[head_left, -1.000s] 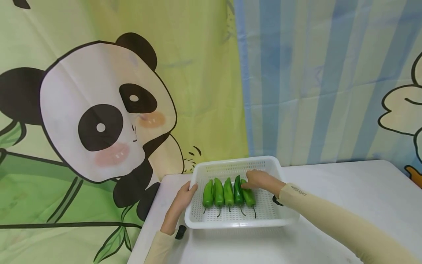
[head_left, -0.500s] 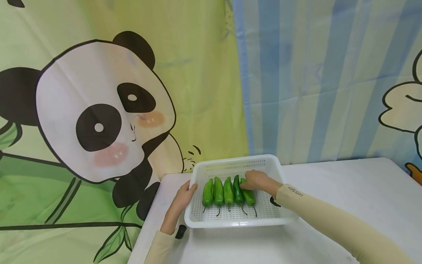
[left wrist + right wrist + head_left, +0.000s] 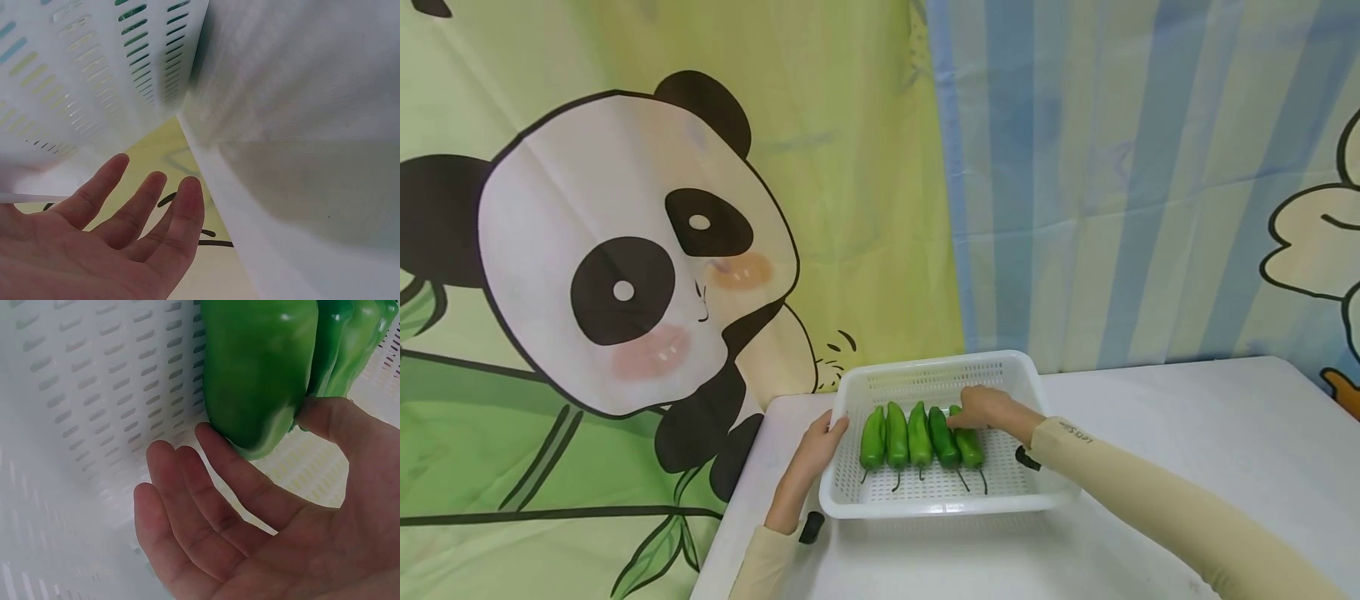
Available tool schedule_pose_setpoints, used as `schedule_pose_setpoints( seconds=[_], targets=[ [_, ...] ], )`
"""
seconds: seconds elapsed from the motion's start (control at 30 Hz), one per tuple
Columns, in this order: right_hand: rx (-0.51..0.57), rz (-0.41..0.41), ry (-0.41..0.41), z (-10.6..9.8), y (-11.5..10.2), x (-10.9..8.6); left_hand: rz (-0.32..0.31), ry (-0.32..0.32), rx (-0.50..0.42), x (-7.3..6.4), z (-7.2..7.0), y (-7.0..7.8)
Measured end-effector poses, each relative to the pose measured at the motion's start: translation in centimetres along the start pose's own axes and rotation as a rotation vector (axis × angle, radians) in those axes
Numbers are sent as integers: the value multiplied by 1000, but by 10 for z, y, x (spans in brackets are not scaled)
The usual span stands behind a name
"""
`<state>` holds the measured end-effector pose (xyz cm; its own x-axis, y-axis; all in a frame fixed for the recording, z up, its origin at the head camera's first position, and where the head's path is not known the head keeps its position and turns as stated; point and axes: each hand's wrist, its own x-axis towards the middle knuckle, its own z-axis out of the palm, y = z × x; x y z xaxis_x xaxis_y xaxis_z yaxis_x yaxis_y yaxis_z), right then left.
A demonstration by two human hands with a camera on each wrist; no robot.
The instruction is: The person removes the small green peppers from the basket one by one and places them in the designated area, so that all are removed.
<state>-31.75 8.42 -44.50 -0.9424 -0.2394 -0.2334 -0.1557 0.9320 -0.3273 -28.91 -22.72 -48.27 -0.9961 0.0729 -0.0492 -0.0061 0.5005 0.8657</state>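
Several green peppers lie side by side in a white perforated plastic basket [image 3: 887, 510], tips away from me and stems toward me. My right hand [image 3: 991, 410] reaches in and pinches the far end of the rightmost green pepper [image 3: 971, 450] between thumb and index finger; the other fingers stay off it in the right wrist view. Just left of it, a darker green pepper [image 3: 943, 442] lies near my thumb. At the basket's left wall, my left hand [image 3: 815, 448] holds the rim, thumb on top, its other fingers [image 3: 181, 219] outside below the wall.
The basket stands on a white table [image 3: 1165, 433], near its back edge. Behind hangs a curtain [image 3: 865, 208] with a panda print and blue stripes. A black wrist strap piece [image 3: 811, 527] shows by my left sleeve.
The darker pepper has shifted, its tip lower and its stem further right. The rightmost pepper has moved slightly right. My left hand has stayed on the rim.
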Motion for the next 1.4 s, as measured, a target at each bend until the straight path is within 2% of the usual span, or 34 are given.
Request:
schedule_pose_setpoints(
  seconds=[0.4,0.67,1.07,1.4],
  targets=[
    [47,38,-25,-1,2,2,-7,7,1,0,0,-1],
    [147,58,-63,-7,4,0,7,9,-4,0,-1,0],
    [166,95,-135,-15,14,4,14,5,-18,-2,-2,-2],
    [252,64,-184,-32,14,-12,20,7,-30,-3,0,1]
  ],
)
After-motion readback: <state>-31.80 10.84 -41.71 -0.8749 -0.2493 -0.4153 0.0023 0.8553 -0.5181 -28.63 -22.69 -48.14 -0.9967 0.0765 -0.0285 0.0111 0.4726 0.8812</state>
